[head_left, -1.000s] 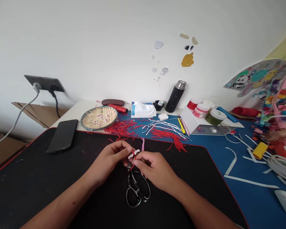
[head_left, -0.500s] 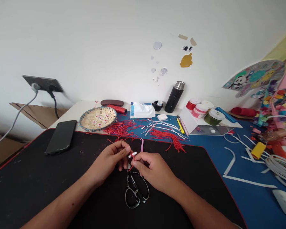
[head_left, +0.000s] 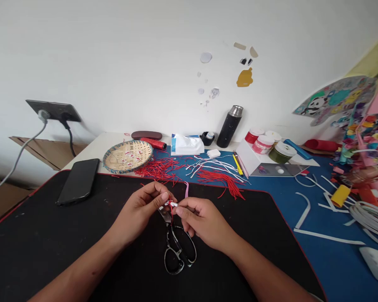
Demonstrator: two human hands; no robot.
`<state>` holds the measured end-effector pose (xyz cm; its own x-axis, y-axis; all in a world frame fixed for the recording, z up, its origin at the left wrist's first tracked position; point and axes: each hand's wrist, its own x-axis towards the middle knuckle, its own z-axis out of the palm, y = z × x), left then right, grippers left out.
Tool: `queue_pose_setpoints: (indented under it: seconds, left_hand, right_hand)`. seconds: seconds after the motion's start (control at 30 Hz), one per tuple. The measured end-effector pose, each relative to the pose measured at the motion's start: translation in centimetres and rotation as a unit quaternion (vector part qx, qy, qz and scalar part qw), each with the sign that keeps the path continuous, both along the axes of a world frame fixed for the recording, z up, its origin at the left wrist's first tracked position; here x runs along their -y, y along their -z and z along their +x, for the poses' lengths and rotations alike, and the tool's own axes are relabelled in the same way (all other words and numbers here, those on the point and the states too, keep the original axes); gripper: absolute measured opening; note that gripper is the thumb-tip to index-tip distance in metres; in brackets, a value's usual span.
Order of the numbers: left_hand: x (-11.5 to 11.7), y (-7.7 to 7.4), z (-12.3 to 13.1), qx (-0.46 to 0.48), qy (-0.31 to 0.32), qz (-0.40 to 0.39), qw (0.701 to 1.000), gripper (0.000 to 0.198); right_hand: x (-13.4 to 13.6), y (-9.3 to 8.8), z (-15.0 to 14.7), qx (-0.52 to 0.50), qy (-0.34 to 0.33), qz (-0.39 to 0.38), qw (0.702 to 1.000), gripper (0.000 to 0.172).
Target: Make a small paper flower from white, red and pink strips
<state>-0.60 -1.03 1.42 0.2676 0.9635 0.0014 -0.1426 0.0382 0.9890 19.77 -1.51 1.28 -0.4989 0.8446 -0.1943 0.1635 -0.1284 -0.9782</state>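
Observation:
Between the fingertips of both hands is a small red and white knotted cord (head_left: 170, 203), with a red end hanging down. My left hand (head_left: 148, 205) pinches its left side between thumb and forefinger. From the right, my right hand (head_left: 200, 218) pinches the white end; its other fingers curl beneath. Directly below the hands, black-handled scissors (head_left: 178, 251) lie on the black mat (head_left: 119, 272), their blades partly under my left hand. A pink strip (head_left: 187, 189) lies just beyond the fingers.
Cut red cords (head_left: 222, 179) and white cords (head_left: 212, 165) lie behind the mat. A woven basket (head_left: 127, 157) holds small red and white pieces. At left is a phone (head_left: 78, 181). Farther back stand a black flask (head_left: 229, 126), tissues (head_left: 189, 144) and lidded jars (head_left: 263, 144).
The knotted cord has turned, and its red end now hangs lower. My right fingers have shifted from the red strand to the white end. More of the scissor blades shows.

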Motion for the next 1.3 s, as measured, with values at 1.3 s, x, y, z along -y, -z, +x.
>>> queue_pose_setpoints:
  seconds: [1.3]
  left_hand:
    - [0.56, -0.33, 0.37, -0.084, -0.01, 0.052, 0.995, 0.021]
  right_hand:
    - [-0.31, -0.1, -0.14, -0.087, 0.022, -0.083, 0.993, 0.042]
